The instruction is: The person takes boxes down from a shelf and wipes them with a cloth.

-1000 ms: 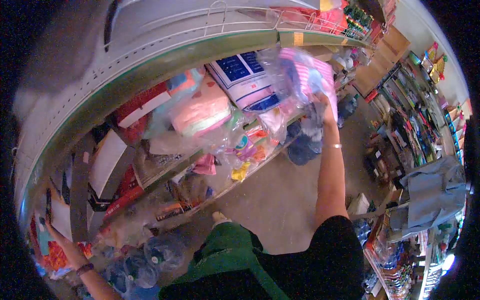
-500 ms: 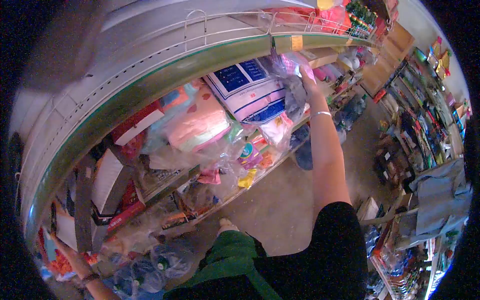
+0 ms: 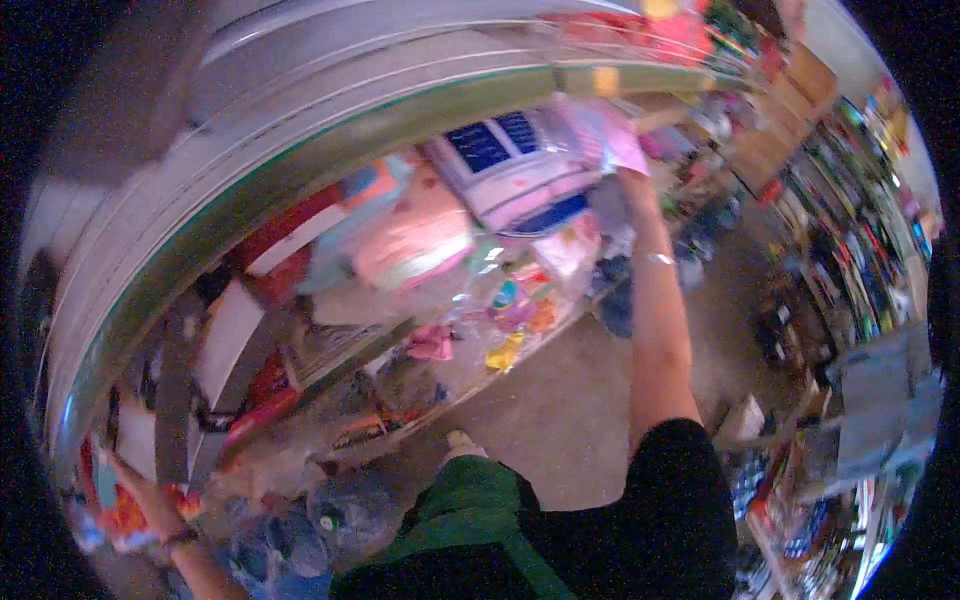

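At the far end of the lower shelf, my right hand [image 3: 637,188] is closed on a pink packet [image 3: 618,142] that looks plastic-wrapped; blur hides its exact kind. Beside it lies a pink and white pack [image 3: 525,190] with dark blue panels. Nearer, a clear-wrapped peach-coloured bundle [image 3: 418,240] rests on the shelf. My left hand [image 3: 143,493] is at the lower left, close to a teal item [image 3: 104,478] and some orange-red goods [image 3: 130,520]. Its fingers are too small and smeared to show whether they grip anything.
A curved upper shelf edge [image 3: 400,112] with wire railing runs above the goods. White and dark boxes [image 3: 228,335] stand on the left. Clear plastic-wrapped items [image 3: 280,540] sit below. Across the brown floor [image 3: 540,430] are packed shelves [image 3: 840,220] and a grey cloth [image 3: 885,400].
My right hand has moved slightly right and down, and more of the pink packet shows. The view has shifted a little and blurred. My left hand stays near the same goods.
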`<act>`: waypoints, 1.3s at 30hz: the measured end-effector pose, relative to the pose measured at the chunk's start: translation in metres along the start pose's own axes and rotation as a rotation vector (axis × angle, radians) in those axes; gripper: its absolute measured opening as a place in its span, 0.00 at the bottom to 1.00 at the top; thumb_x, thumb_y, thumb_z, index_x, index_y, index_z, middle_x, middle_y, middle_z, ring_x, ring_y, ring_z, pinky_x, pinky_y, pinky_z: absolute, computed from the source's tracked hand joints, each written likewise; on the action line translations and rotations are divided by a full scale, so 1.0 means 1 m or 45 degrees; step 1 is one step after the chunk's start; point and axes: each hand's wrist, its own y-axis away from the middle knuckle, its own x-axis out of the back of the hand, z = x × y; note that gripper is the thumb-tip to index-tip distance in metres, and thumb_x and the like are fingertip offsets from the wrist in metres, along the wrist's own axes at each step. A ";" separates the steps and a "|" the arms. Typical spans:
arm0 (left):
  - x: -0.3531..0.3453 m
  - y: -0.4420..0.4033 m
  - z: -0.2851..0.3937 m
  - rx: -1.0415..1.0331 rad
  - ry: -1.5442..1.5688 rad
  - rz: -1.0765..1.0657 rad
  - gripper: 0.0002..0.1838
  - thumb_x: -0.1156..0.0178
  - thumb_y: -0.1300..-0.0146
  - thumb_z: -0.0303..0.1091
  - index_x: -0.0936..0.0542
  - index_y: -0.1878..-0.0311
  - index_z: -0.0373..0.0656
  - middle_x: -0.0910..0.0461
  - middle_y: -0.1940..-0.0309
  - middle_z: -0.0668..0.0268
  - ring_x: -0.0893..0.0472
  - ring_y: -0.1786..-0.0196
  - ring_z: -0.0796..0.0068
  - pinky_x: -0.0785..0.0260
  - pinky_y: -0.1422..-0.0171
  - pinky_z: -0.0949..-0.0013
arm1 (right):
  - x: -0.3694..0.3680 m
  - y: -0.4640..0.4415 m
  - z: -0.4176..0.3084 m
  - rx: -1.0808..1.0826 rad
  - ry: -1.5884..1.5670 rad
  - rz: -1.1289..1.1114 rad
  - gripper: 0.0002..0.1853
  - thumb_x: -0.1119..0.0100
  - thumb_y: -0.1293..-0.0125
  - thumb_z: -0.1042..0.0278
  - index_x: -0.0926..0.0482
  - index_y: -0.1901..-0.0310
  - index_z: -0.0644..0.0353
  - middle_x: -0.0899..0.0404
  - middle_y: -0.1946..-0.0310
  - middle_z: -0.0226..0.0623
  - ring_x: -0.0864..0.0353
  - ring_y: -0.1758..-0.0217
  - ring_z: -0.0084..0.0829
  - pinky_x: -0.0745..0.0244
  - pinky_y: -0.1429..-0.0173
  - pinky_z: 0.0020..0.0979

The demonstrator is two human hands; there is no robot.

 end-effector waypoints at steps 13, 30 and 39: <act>-0.009 -0.028 0.008 0.517 1.228 0.181 0.25 0.48 0.46 0.42 0.34 0.46 0.43 0.32 0.48 0.59 0.33 0.46 0.58 0.45 0.39 0.52 | -0.134 0.287 -0.286 -0.264 -0.996 -1.745 0.25 0.46 0.44 0.49 0.28 0.54 0.63 0.23 0.62 0.37 0.27 0.56 0.30 0.35 0.51 0.30; -0.011 -0.046 0.005 0.645 1.638 0.212 0.21 0.49 0.47 0.39 0.32 0.50 0.41 0.29 0.52 0.57 0.30 0.49 0.56 0.39 0.43 0.54 | -0.173 0.362 -0.387 -0.782 -1.412 -1.063 0.21 0.42 0.48 0.58 0.31 0.57 0.65 0.26 0.65 0.39 0.24 0.65 0.31 0.27 0.63 0.32; 0.009 -0.068 -0.034 0.609 1.525 -0.254 0.15 0.50 0.47 0.42 0.27 0.59 0.44 0.24 0.64 0.60 0.25 0.59 0.62 0.33 0.54 0.63 | -0.147 0.377 -0.349 -0.737 -1.379 -1.010 0.23 0.40 0.52 0.61 0.32 0.56 0.63 0.27 0.66 0.36 0.26 0.67 0.30 0.28 0.64 0.31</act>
